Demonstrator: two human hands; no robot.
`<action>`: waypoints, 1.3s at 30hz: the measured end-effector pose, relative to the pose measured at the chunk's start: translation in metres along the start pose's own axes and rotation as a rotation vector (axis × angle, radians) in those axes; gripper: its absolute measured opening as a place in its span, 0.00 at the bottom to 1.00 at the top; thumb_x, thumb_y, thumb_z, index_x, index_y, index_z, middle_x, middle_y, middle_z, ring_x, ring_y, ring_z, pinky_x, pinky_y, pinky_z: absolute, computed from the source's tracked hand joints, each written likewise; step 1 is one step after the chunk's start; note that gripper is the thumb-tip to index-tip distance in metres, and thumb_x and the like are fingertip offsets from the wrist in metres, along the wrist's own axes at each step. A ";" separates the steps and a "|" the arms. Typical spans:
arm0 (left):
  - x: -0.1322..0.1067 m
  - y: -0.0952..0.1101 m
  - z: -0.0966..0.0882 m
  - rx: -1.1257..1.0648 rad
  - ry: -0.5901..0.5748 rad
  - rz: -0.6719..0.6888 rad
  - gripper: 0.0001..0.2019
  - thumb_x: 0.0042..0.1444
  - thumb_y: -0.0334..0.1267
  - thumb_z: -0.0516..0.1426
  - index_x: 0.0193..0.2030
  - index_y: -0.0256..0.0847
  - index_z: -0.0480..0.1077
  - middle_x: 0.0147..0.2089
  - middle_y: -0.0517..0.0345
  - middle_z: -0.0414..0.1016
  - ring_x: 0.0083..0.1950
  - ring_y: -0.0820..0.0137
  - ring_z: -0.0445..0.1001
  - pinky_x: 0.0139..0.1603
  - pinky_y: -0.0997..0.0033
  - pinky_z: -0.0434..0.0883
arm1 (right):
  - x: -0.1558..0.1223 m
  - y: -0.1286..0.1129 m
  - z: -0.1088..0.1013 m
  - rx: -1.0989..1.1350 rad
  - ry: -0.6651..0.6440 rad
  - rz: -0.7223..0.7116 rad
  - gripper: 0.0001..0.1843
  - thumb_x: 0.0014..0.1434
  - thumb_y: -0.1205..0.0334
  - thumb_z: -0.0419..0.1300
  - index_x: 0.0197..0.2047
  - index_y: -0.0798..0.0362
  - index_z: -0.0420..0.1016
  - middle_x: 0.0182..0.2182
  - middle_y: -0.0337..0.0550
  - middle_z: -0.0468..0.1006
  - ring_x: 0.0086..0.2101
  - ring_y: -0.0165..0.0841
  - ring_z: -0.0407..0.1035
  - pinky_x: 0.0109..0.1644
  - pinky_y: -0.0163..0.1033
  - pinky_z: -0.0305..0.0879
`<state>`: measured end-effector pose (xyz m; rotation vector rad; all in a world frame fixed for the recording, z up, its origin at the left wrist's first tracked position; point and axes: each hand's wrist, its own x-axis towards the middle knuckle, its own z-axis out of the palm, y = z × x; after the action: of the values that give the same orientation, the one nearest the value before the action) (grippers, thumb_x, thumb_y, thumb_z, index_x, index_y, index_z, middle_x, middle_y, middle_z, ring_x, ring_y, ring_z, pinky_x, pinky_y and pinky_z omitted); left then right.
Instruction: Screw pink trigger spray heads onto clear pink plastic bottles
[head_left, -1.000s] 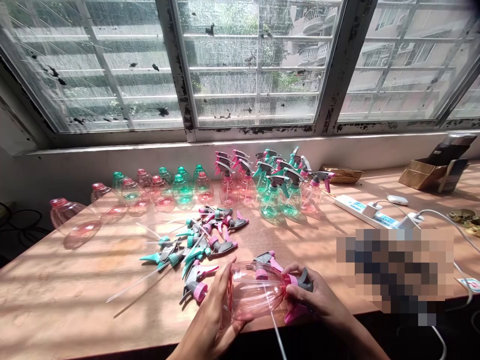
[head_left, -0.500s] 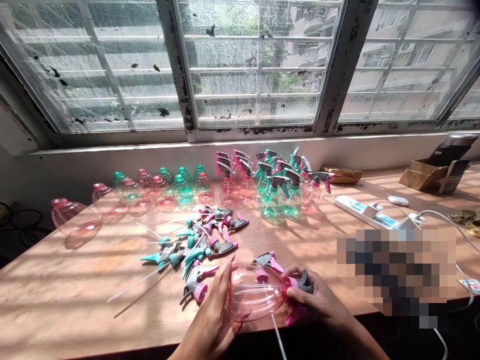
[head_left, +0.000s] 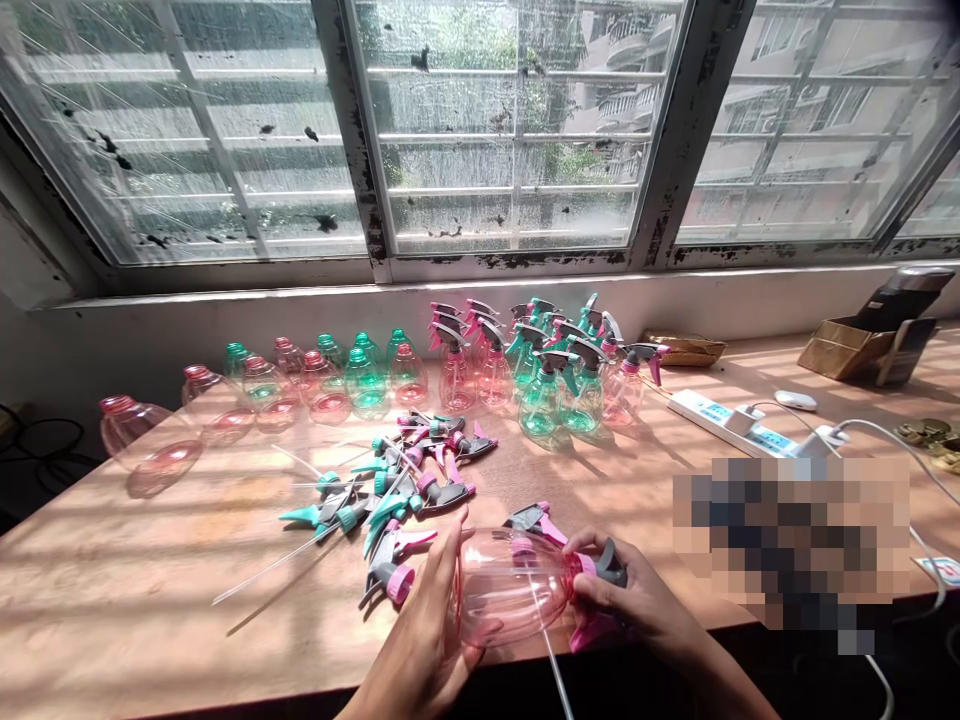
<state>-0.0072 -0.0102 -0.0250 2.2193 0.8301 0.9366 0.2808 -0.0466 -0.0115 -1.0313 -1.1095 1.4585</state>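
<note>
A clear pink bottle (head_left: pixel 491 590) lies sideways at the table's front edge, between my two hands. Its base end rests in my left hand (head_left: pixel 431 610), whose fingers and thumb curve around it. At the neck, my right hand (head_left: pixel 622 590) pinches the pink collar of a grey-and-pink trigger sprayer (head_left: pixel 611 565). The sprayer's pink trigger points down, partly below the hand. Another pink-collared sprayer (head_left: pixel 532 518) lies behind the bottle, and a thin white tube shows through the bottle wall and sticks out below it.
Loose green and pink sprayers (head_left: pixel 390 490) with thin tubes are heaped left of my hands. Bottles without sprayers (head_left: pixel 326 385) line the back left, and bottles with sprayers (head_left: pixel 551 400) stand at the back centre. A power strip (head_left: pixel 735 425) with cables lies right, near a blurred-out patch.
Both hands stay almost in place. Highlights on the pink bottle have shifted a little, as if it turned slightly.
</note>
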 end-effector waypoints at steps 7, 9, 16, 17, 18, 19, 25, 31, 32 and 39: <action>0.000 -0.001 -0.001 0.007 0.025 0.023 0.45 0.66 0.52 0.60 0.80 0.53 0.37 0.79 0.40 0.50 0.77 0.42 0.55 0.72 0.38 0.61 | 0.000 0.003 -0.003 -0.015 -0.019 0.019 0.22 0.56 0.49 0.75 0.45 0.53 0.75 0.27 0.38 0.82 0.27 0.33 0.75 0.34 0.38 0.70; -0.002 -0.002 -0.001 0.016 0.024 -0.004 0.48 0.62 0.55 0.63 0.79 0.53 0.38 0.79 0.41 0.50 0.78 0.40 0.52 0.72 0.36 0.59 | -0.001 0.002 -0.003 -0.024 -0.021 0.020 0.22 0.56 0.49 0.75 0.45 0.53 0.75 0.28 0.38 0.81 0.27 0.33 0.75 0.34 0.38 0.69; -0.003 0.002 -0.003 0.009 0.006 -0.018 0.46 0.65 0.48 0.62 0.79 0.52 0.36 0.79 0.39 0.48 0.78 0.40 0.49 0.72 0.34 0.58 | 0.001 0.003 -0.003 -0.029 0.012 -0.015 0.23 0.53 0.48 0.76 0.43 0.54 0.76 0.27 0.36 0.79 0.26 0.31 0.72 0.31 0.35 0.66; -0.002 0.003 -0.003 0.028 0.011 -0.008 0.44 0.66 0.46 0.61 0.79 0.53 0.37 0.79 0.40 0.48 0.78 0.40 0.49 0.73 0.34 0.58 | 0.001 0.003 -0.003 -0.026 0.010 -0.017 0.23 0.53 0.47 0.76 0.43 0.54 0.76 0.27 0.37 0.79 0.26 0.32 0.72 0.31 0.35 0.66; -0.001 0.005 -0.003 0.049 0.022 0.002 0.42 0.67 0.44 0.60 0.79 0.53 0.38 0.79 0.41 0.48 0.78 0.41 0.49 0.73 0.35 0.58 | 0.001 0.003 -0.003 -0.023 0.003 -0.015 0.23 0.54 0.47 0.75 0.43 0.53 0.76 0.27 0.37 0.80 0.26 0.32 0.73 0.32 0.36 0.66; 0.000 0.005 -0.003 0.070 0.034 0.015 0.40 0.68 0.42 0.58 0.79 0.53 0.39 0.79 0.42 0.48 0.79 0.43 0.50 0.73 0.36 0.59 | 0.001 0.003 -0.003 -0.018 -0.004 -0.010 0.23 0.54 0.47 0.75 0.43 0.53 0.75 0.27 0.38 0.80 0.26 0.32 0.73 0.32 0.36 0.67; -0.002 0.000 -0.002 0.144 0.068 0.064 0.40 0.70 0.44 0.57 0.80 0.55 0.37 0.78 0.43 0.53 0.78 0.45 0.52 0.74 0.39 0.57 | 0.001 0.003 -0.002 -0.019 -0.013 0.017 0.23 0.55 0.47 0.75 0.44 0.52 0.74 0.26 0.38 0.82 0.26 0.35 0.76 0.32 0.38 0.70; -0.002 0.005 -0.007 0.043 -0.002 -0.024 0.53 0.59 0.56 0.65 0.79 0.54 0.35 0.79 0.40 0.48 0.78 0.39 0.48 0.73 0.33 0.55 | 0.000 0.002 -0.002 -0.016 -0.004 0.005 0.23 0.54 0.48 0.75 0.44 0.53 0.75 0.26 0.37 0.81 0.26 0.32 0.74 0.33 0.36 0.68; -0.001 0.007 -0.008 0.042 -0.006 -0.023 0.52 0.60 0.56 0.65 0.79 0.54 0.35 0.79 0.40 0.48 0.78 0.39 0.48 0.73 0.32 0.55 | 0.000 0.002 -0.002 -0.017 -0.001 0.001 0.23 0.54 0.48 0.75 0.44 0.53 0.76 0.26 0.37 0.81 0.26 0.33 0.74 0.32 0.36 0.68; 0.002 0.014 -0.005 0.088 0.045 0.072 0.37 0.72 0.41 0.53 0.79 0.56 0.36 0.81 0.45 0.44 0.79 0.45 0.49 0.72 0.39 0.61 | 0.001 -0.001 -0.001 -0.022 0.028 -0.012 0.24 0.52 0.45 0.76 0.42 0.53 0.76 0.25 0.37 0.80 0.25 0.34 0.74 0.31 0.36 0.69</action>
<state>-0.0059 -0.0163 -0.0113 2.3248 0.8306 1.0055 0.2816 -0.0457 -0.0107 -1.0556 -1.1120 1.4211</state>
